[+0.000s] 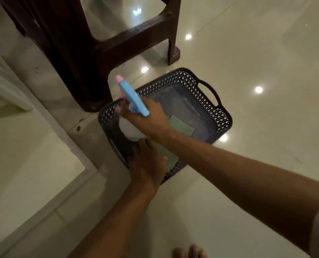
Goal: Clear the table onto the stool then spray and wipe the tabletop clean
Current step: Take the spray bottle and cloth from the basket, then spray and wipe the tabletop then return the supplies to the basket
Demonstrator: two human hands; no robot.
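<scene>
My right hand (149, 121) grips the neck of a white spray bottle (130, 130) with a blue trigger head and a pink nozzle, holding it over the near left part of a dark perforated basket (212, 107) on the floor. My left hand (147, 164) reaches into the basket's near end and rests on a pale green cloth (181, 125) lying flat on the basket's bottom; whether its fingers have closed on the cloth is hidden. A dark brown plastic stool (76, 53) stands just beyond the basket at the upper left.
Glossy cream floor tiles (257, 53) spread to the right and front. A pale raised ledge (34, 164) runs along the left. My toes (188, 251) show at the bottom edge.
</scene>
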